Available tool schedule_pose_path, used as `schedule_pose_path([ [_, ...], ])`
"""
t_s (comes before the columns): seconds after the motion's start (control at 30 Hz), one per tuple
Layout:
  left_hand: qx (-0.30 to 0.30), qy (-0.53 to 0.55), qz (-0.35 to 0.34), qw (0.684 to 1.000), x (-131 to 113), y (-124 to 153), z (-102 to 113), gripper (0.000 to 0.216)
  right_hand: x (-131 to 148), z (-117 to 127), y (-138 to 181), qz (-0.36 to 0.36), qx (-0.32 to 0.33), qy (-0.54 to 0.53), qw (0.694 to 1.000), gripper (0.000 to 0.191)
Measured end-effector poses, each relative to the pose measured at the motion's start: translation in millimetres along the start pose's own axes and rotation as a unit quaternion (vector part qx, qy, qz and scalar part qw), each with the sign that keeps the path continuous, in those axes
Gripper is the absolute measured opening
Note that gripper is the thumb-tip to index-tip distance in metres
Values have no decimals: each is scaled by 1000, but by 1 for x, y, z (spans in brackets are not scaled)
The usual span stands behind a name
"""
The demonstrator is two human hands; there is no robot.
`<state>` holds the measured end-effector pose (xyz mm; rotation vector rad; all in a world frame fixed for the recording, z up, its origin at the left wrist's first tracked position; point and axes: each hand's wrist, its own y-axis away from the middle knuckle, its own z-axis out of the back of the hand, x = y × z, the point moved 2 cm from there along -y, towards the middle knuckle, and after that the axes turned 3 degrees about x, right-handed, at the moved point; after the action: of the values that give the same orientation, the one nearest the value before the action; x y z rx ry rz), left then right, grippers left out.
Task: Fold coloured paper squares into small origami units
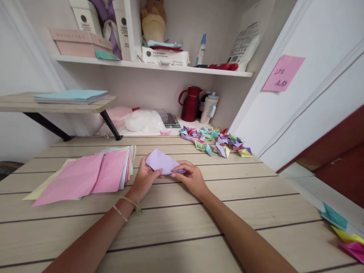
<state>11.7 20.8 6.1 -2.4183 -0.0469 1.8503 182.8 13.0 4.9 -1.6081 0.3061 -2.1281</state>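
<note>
Both the left hand (145, 176) and right hand (193, 178) grip lilac paper (161, 161) between their fingers (184, 167) above the table (176, 216).

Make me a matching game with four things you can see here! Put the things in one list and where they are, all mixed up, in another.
Things:
1. Purple paper
2. Jug
3. Pink note
4. Blue sheets

Places:
A. Stuck on the white panel at the right
B. On the raised stand at the left
C. Held in both hands
D. Standing below the white shelf

Right pairs: 1-C, 2-D, 3-A, 4-B
</note>
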Motion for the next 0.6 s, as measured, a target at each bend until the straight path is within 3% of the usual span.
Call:
schedule_pose_path([
  [0.1, 19, 10, 20, 1000, -1, 4, -4, 89, -8, 1, -2, -57, -40, -62, 996, 19],
  [0.23, 52, 25, 30, 998, -3, 6, -3, 104, -17, 1, -3, -106, -68, -163, 979, 57],
  [0.27, 63, 16, 32, 997, -3, 5, -3, 103, -18, 1, -4, -109, -61, -177, 976, 59],
  [0.33, 90, -13, 36, 995, -4, 5, -3, 87, -17, 1, -4, -107, -39, -184, 976, 44],
  [0.4, 112, -47, 35, 992, -5, 5, -3, 55, -15, 1, -4, -100, -24, -174, 979, 26],
  [0.47, 122, -84, 31, 989, -5, 6, -4, 25, -13, 1, -4, -99, -14, -157, 983, 22],
  [0.6, 137, -108, 28, 984, -2, 8, -5, 18, -10, -2, -3, -97, 13, -99, 990, 23],
])
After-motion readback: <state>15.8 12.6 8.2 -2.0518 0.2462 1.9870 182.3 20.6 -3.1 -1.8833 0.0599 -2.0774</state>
